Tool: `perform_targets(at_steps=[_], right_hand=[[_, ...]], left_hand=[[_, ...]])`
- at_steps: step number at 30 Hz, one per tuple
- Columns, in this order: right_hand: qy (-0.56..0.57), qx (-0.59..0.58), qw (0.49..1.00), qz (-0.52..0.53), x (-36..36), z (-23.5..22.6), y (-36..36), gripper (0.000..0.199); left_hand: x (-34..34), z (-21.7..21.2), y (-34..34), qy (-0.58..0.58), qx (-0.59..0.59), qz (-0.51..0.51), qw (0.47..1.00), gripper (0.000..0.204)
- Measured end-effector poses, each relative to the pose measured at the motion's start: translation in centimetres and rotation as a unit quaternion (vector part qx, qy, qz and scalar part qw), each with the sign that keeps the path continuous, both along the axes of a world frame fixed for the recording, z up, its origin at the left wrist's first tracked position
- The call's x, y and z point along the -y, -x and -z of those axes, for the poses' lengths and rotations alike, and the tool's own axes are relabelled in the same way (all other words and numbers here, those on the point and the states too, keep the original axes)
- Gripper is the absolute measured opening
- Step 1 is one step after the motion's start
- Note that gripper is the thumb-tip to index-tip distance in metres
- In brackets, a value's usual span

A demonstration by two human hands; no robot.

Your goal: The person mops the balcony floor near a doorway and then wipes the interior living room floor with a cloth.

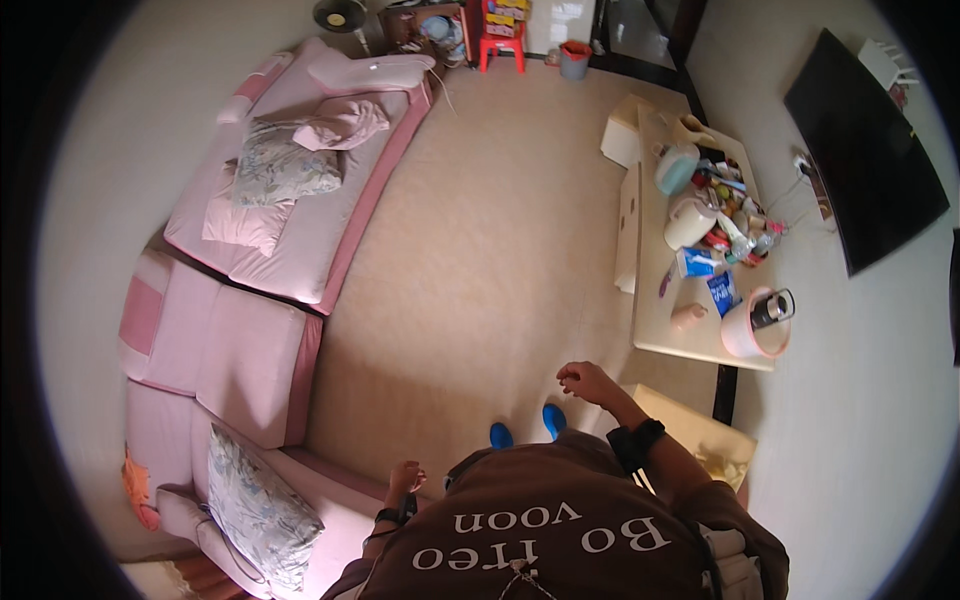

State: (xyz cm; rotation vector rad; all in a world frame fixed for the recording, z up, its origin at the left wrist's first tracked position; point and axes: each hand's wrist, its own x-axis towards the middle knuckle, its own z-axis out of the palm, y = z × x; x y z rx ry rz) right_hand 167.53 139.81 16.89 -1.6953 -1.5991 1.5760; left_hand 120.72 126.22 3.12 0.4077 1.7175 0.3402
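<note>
My left hand (406,477) hangs low beside the seat edge of the near pink sofa (345,505). Its fingers are loosely bent and slightly apart, and I see nothing in them. My right hand (588,383) is held out in front of my body over the beige floor, its fingers half curled with nothing visible between them. Dark bands circle both wrists. Nearest to the right forearm is a light wooden stool or box (690,425), partly hidden by the arm. My blue-covered feet (527,424) stand on the floor between the hands.
Along the left run pink sofa sections with grey patterned cushions (285,170). A cream cabinet (655,325) on the right carries bottles, a kettle and a pink-rimmed bucket (745,335). Above it hangs a black television (865,150). A red stool (502,50) and grey bin (574,65) stand far off.
</note>
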Motion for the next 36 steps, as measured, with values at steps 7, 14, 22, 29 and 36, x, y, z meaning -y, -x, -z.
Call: perform_targets(at_steps=[7, 14, 22, 29, 36], right_hand=[[-0.012, -0.022, 0.996, 0.082, 3.2, -1.3, 1.3, 0.021], [0.094, -0.01, 0.977, 0.19, 9.6, 0.0, -2.4, 0.022], [0.05, -0.055, 0.958, 0.278, 10.9, 2.6, -5.8, 0.022], [0.022, -0.045, 0.953, 0.298, 9.2, 3.3, -9.6, 0.02], [0.074, -0.093, 0.923, 0.366, 10.5, 4.9, -13.4, 0.019]], left_hand=[[3.5, 12.2, 11.5, -0.245, -0.006, 0.391, 0.887, 0.029], [-5.7, 6.4, 2.7, 0.056, 0.042, 0.089, 0.994, 0.02], [-13.2, 0.5, -5.5, 0.022, -0.017, 0.214, 0.976, 0.031], [-17.5, -0.3, -11.5, -0.002, -0.025, 0.227, 0.974, 0.027], [-21.1, -1.9, -17.4, -0.012, -0.036, 0.298, 0.954, 0.028]])
